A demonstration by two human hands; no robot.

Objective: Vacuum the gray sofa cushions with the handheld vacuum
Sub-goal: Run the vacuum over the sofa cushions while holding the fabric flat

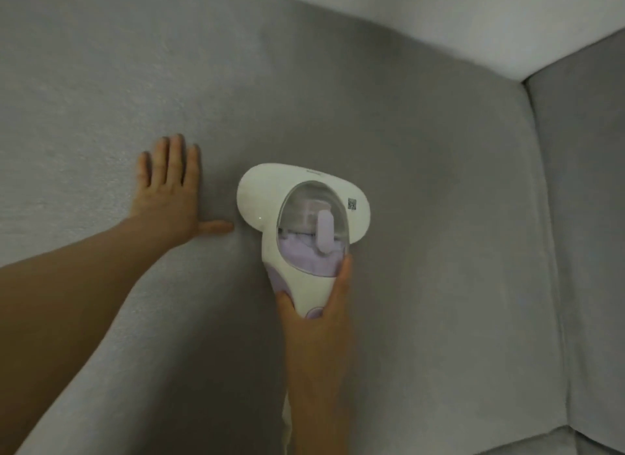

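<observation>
A broad gray sofa cushion [422, 217] fills the view, with a second cushion [581, 217] along its right seam and a white wall [439, 14] behind. The white handheld vacuum [301, 224] sits head-down on the cushion; the right hand [318, 316] grips its handle. The left hand [172, 197] lies flat, fingers spread, just beside it.

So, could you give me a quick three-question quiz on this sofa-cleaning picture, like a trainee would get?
1. True or false: the left hand lies flat on the gray cushion.
2. Which hand grips the handheld vacuum? A left, B right, C both.
3. Fill in: the vacuum's body is mostly ____.
Key: 1 true; 2 B, the right hand; 3 white.
</observation>
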